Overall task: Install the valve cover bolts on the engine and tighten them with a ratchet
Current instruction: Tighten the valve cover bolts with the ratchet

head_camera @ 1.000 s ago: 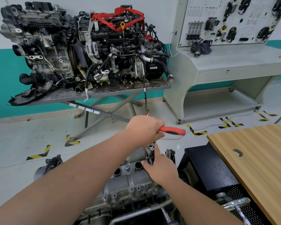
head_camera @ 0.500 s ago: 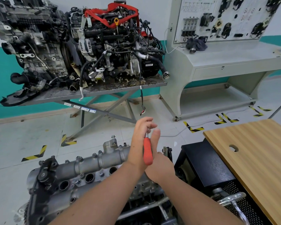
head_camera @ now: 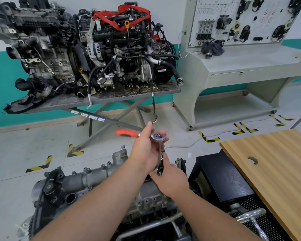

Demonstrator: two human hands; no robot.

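Head view: nearest, the grey cast-metal engine [head_camera: 87, 185] sits low in front. Right hand [head_camera: 172, 180] pinches the lower end of the chrome extension bar [head_camera: 159, 159] at the engine's top. Left hand [head_camera: 146, 148] closes its grip round the orange-handled chrome ratchet [head_camera: 157, 136] above. Farther off, two dark engines [head_camera: 87, 53] rest on a grey steel counter [head_camera: 111, 98].
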